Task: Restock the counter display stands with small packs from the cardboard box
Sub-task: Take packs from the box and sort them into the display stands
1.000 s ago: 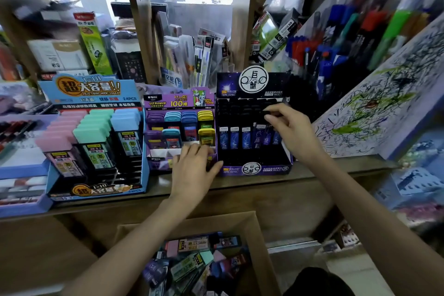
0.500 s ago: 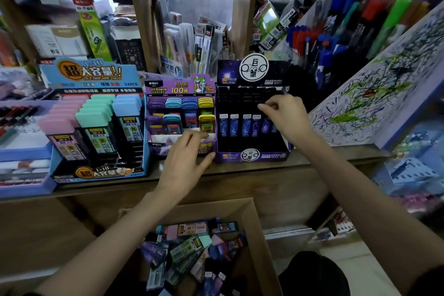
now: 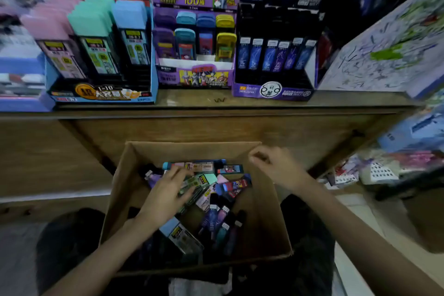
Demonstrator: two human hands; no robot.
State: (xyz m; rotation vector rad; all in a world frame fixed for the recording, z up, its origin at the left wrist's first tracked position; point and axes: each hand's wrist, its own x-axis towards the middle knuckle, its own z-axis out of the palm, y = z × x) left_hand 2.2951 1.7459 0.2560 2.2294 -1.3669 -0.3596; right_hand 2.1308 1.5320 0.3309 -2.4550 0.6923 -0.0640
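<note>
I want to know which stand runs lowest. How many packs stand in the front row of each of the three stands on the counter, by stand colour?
Blue stand: 3
Purple stand: 4
Black stand: 6
Total: 13

My left hand (image 3: 168, 196) reaches in from the lower left of the frame toward the centre, palm down, fingers straight and spread. My right hand (image 3: 276, 167) enters from the lower right and sits right of centre, back upward, fingers curled inward. Motion blur hides whether they pinch anything.
</note>
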